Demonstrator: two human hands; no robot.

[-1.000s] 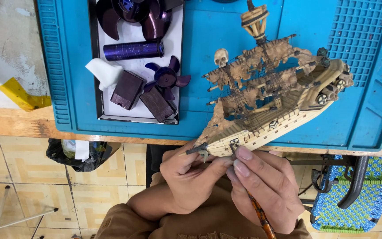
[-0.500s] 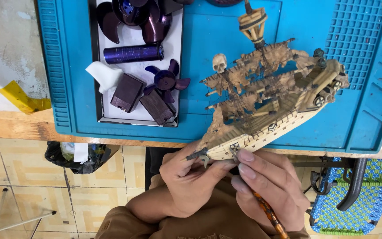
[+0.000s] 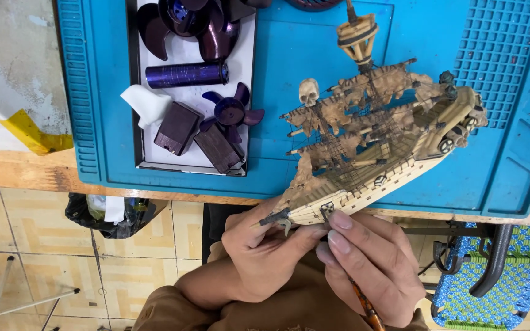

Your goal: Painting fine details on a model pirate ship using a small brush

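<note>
Right now my left hand (image 3: 265, 260) grips the stern of the model ship (image 3: 375, 147), which overhangs the blue mat (image 3: 289, 79); my right hand (image 3: 372, 270) pinches a paintbrush (image 3: 366, 306) against its hull. Nearby, the white tray (image 3: 185, 92) holds dark purple propellers (image 3: 231, 113), a cylinder (image 3: 185, 75) and two blocks (image 3: 200, 138).

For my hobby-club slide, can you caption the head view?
Left hand steadies a tan model ship over a blue work mat while the right hand touches a fine brush to its hull.
</note>
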